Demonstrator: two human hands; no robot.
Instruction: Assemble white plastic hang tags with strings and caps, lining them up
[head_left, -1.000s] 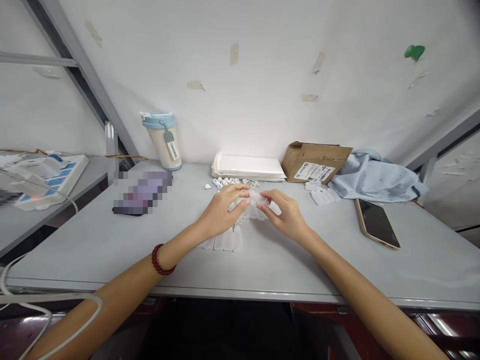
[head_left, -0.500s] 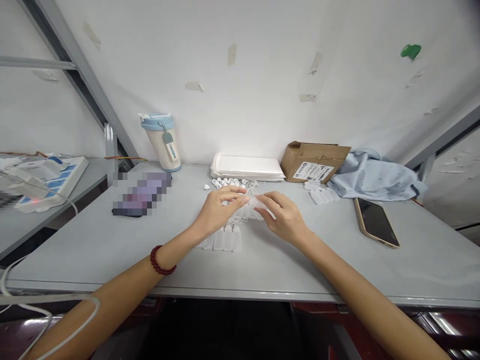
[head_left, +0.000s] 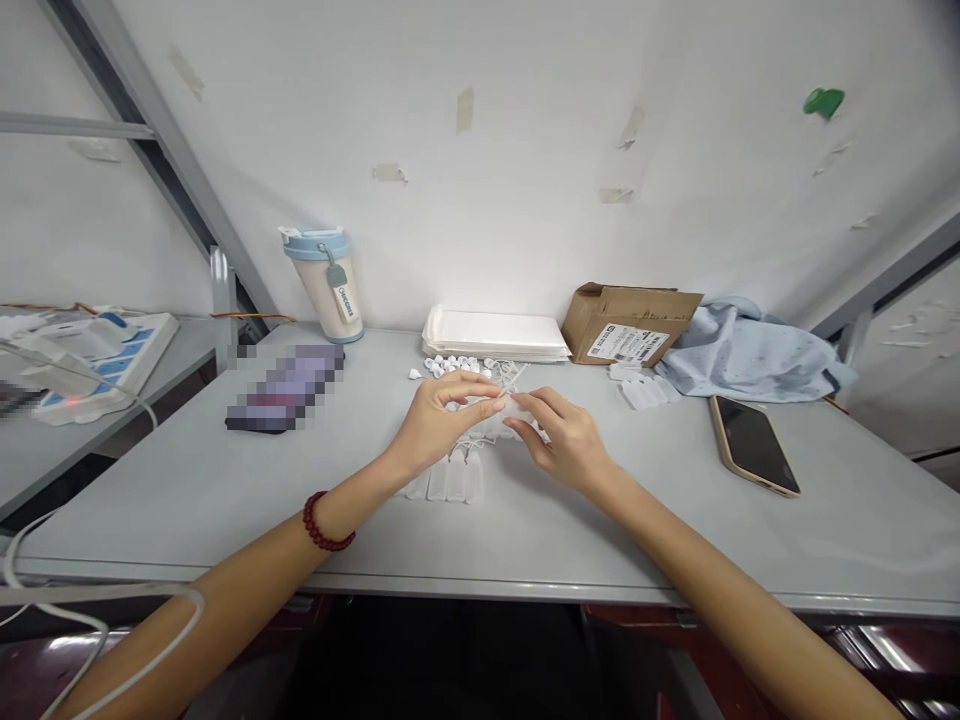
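My left hand (head_left: 441, 420) and my right hand (head_left: 568, 435) meet fingertip to fingertip above the middle of the table. My left thumb and fingers pinch something too small to make out. Between the thumb and fingers of my right hand shows a pale translucent plastic piece (head_left: 517, 409), largely covered. Below lie several flat translucent plastic sleeves (head_left: 456, 480) with white cords at their tops, partly hidden by my left hand. Small white caps (head_left: 459, 366) are heaped just beyond my fingers, beside loose white cords (head_left: 513, 373).
Along the wall stand a tumbler (head_left: 324, 285), a stack of white sheets or bags (head_left: 495, 335) and a cardboard box (head_left: 628, 325). Blue cloth (head_left: 750, 350), more translucent pieces (head_left: 643, 391) and a phone (head_left: 754, 445) lie right. A pixelated dark object (head_left: 289, 390) lies left.
My fingertips have drawn closer together, the left ones shifting slightly right. Less of the translucent piece between my hands is visible. The things on the table have stayed put.
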